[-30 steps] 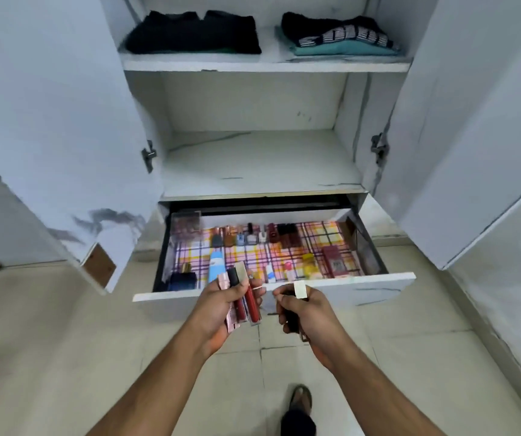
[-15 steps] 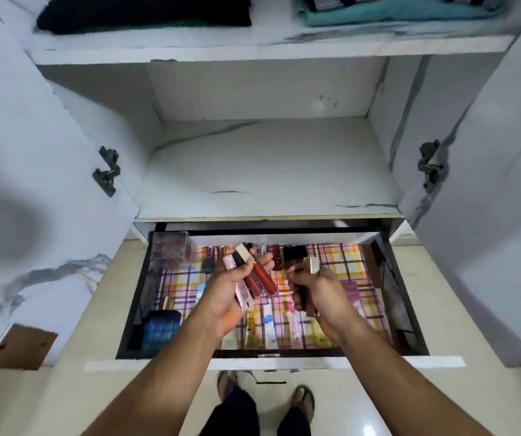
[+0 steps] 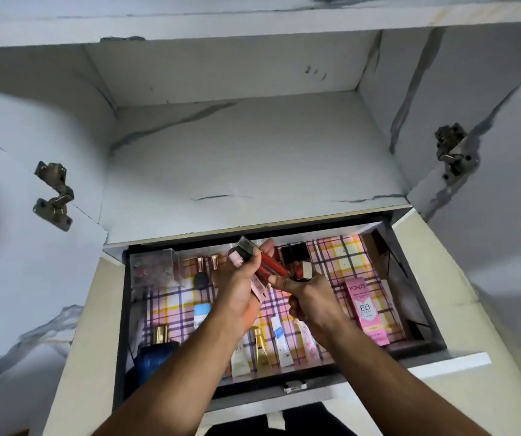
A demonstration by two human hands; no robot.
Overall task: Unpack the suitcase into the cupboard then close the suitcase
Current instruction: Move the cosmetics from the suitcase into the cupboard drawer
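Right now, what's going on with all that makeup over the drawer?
A person is putting cosmetics away in an open cupboard drawer lined with checked paper. The left hand grips a bunch of lip gloss tubes, and the right hand holds a small dark item beside them that I can't identify. Both hands are over the drawer, which already holds tubes, small bottles, a blue bottle and a pink Pond's BB cream box. The shelf above is bare.

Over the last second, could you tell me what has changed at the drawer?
Both hands moved from in front of the drawer to over its far end. The left hand still grips the lip-gloss tubes; the right hand still holds its small item. Drawer contents unchanged.
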